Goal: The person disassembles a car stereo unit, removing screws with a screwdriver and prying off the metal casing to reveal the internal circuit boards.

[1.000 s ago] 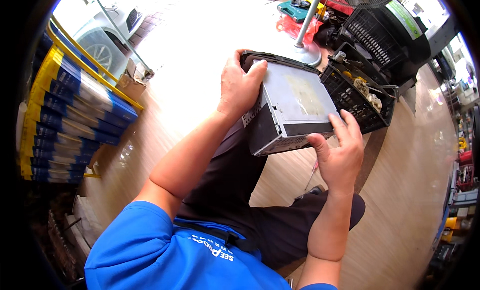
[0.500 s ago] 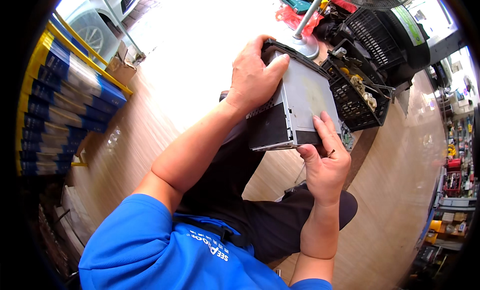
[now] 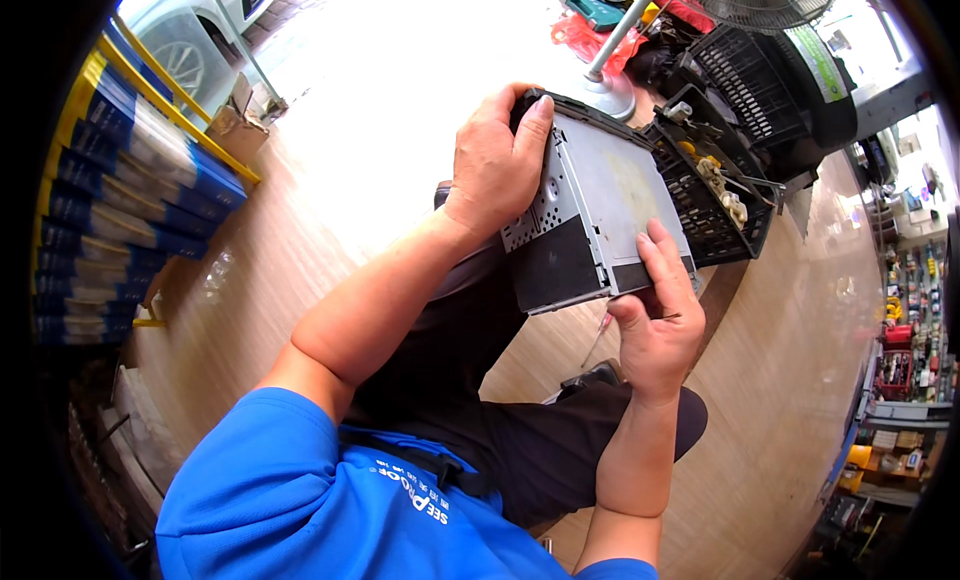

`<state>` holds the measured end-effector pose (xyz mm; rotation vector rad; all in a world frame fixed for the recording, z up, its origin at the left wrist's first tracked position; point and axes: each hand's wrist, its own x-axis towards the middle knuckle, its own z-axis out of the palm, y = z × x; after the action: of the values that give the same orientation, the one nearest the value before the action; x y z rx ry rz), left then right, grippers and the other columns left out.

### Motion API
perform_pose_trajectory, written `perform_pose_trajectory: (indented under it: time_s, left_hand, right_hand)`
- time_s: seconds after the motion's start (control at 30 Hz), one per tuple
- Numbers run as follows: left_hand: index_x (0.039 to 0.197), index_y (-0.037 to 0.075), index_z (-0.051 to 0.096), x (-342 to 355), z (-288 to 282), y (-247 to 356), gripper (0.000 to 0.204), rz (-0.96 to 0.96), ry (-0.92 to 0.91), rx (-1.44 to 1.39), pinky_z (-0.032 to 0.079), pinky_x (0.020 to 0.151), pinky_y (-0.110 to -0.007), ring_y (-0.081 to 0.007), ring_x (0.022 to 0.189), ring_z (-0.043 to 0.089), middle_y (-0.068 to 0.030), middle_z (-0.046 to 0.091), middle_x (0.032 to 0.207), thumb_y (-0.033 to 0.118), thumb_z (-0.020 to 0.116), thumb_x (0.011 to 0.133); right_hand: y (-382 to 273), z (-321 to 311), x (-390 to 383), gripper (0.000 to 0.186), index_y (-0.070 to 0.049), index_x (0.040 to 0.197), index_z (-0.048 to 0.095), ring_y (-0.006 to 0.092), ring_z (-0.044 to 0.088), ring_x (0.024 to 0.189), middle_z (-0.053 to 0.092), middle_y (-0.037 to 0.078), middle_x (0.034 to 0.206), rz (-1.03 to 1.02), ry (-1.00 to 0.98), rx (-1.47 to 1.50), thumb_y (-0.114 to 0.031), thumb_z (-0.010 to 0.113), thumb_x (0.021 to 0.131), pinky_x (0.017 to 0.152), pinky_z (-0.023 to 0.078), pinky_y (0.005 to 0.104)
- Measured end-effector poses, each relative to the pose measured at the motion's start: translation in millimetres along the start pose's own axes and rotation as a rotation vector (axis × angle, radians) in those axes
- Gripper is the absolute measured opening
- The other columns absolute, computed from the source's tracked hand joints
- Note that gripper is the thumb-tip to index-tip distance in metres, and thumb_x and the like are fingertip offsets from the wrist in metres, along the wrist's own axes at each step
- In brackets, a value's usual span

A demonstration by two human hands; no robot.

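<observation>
A car stereo (image 3: pixel 615 185) in a grey metal case is held tilted above my knees, its black front edge facing away from me. My left hand (image 3: pixel 495 165) is closed round the far left corner, thumb on the top edge and fingers out of sight behind it. Holes and a black patch show on the side nearest my left arm. My right hand (image 3: pixel 658 325) grips the near right corner, fingers on the top cover and thumb at the near edge. The underside of the stereo is hidden.
Beyond the stereo stands a black crate (image 3: pixel 725 195) with loose parts, beside a fan's round base (image 3: pixel 608 98). Blue packages fill a yellow rack (image 3: pixel 235 160) at left. A thin tool with a reddish handle (image 3: pixel 604 325) shows below the stereo. Stocked shelves (image 3: pixel 910 330) line the right.
The stereo has tilted, so more of its perforated side shows. My left hand has shifted slightly left with its thumb nearer the front edge. Both hands keep their hold.
</observation>
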<state>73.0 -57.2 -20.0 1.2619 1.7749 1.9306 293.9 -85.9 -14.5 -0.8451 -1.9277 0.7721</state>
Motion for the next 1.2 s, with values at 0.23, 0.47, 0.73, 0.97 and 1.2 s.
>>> perform_pose_trajectory:
  time_s: [0.23,0.47,0.73,0.97,1.2]
  left_hand:
    - [0.104,0.001,0.064,4.3,6.7,-1.8,0.022,0.032,-0.011,-0.006,0.050,0.078,-0.040,-0.0337,0.084,0.065,-0.0178,0.067,0.091,0.020,0.062,0.091]
    - [0.104,0.003,0.065,5.9,1.8,-2.4,0.020,0.071,0.009,0.015,0.050,0.077,-0.040,-0.0336,0.084,0.064,-0.0166,0.067,0.089,0.018,0.062,0.091]
    - [0.109,0.003,0.064,-0.8,-9.3,3.9,0.020,0.101,-0.036,0.024,0.050,0.078,-0.038,-0.0321,0.085,0.064,-0.0175,0.067,0.092,0.013,0.060,0.091]
    - [0.113,0.000,0.064,-15.1,-38.7,1.5,0.023,0.114,-0.110,-0.047,0.051,0.076,-0.031,-0.0221,0.083,0.065,-0.0147,0.068,0.093,0.005,0.060,0.091]
    - [0.111,-0.002,0.064,-23.5,-55.7,-0.8,0.024,0.246,-0.217,-0.097,0.050,0.081,-0.030,-0.0201,0.088,0.065,-0.0136,0.068,0.100,0.002,0.063,0.087]
  right_hand:
    - [13.9,0.7,1.4,0.072,0.005,0.126,0.059,0.0341,0.058,0.120,0.053,0.028,0.134,-0.046,0.010,0.007,-0.047,0.076,0.079,0.100,0.044,0.0374]
    - [6.5,6.0,-2.8,0.074,0.006,0.126,0.058,0.0360,0.055,0.123,0.051,0.030,0.136,0.017,0.000,0.050,-0.050,0.074,0.080,0.101,0.043,0.0385]
    - [6.2,9.4,-7.4,0.074,0.008,0.126,0.057,0.0396,0.055,0.122,0.049,0.033,0.136,-0.123,0.003,-0.042,-0.051,0.071,0.083,0.100,0.044,0.0393]
    - [1.4,9.9,-11.9,0.086,0.006,0.126,0.057,0.0432,0.060,0.113,0.050,0.034,0.133,-0.292,-0.003,-0.215,-0.061,0.072,0.075,0.088,0.053,0.0407]
    - [11.2,3.3,-9.3,0.066,0.011,0.122,0.057,0.0452,0.064,0.104,0.055,0.035,0.126,-0.333,0.045,-0.335,-0.045,0.065,0.088,0.083,0.055,0.0407]
